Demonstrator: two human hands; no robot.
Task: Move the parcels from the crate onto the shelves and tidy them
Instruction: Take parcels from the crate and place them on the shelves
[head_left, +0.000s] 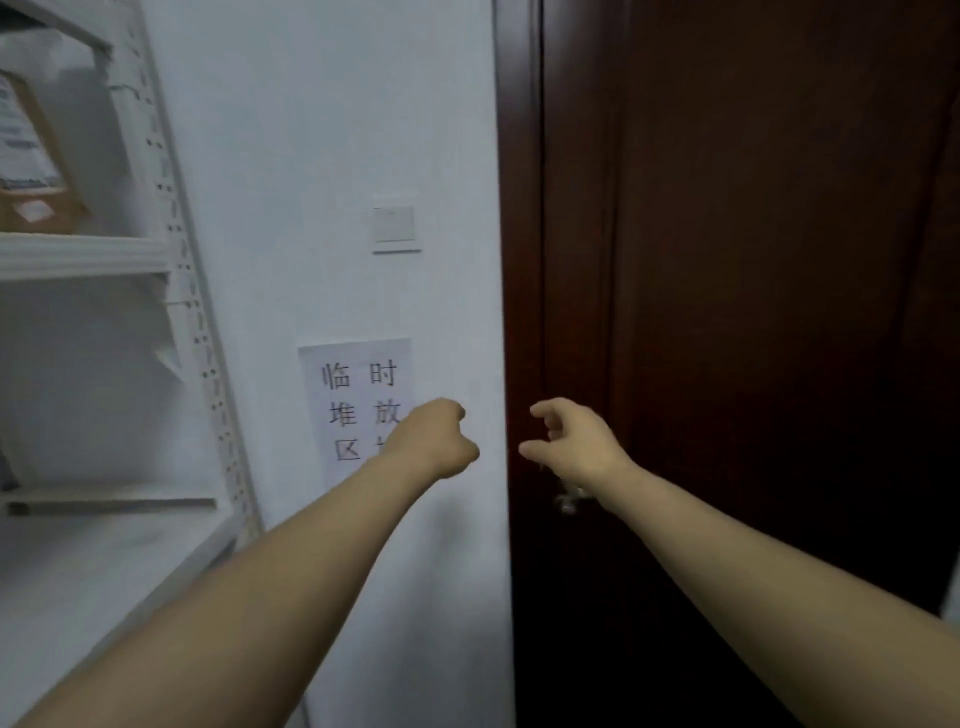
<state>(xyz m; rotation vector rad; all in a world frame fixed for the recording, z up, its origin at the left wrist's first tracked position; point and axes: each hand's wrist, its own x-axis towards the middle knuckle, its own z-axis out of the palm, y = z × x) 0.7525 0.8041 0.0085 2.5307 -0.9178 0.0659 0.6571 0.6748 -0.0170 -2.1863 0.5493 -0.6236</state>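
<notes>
From my feed, both bare arms reach forward at about the same height, the two hands near each other but apart. The left hand (434, 439) is balled up, fingers curled tight into the palm with nothing inside, and it hangs in front of a paper sign (353, 384) with printed Chinese characters stuck on the white wall (311, 156), covering the sign's lower right corner. The right hand (569, 441) is slack, its fingers loosely bent and its thumb apart from them, gripping nothing; it sits in front of the dark brown wooden door (753, 260), just above a metal door handle (569, 500) that peeks out beside the wrist. On the wall above the sign I see a white light switch (396, 227). At the far left stands the white metal shelving unit (192, 291) with its perforated upright. A cardboard parcel (36, 171) with a white label sits on the upper shelf board (78, 254), well away from both hands, and above it lies a blurred white-wrapped parcel (47, 57).
</notes>
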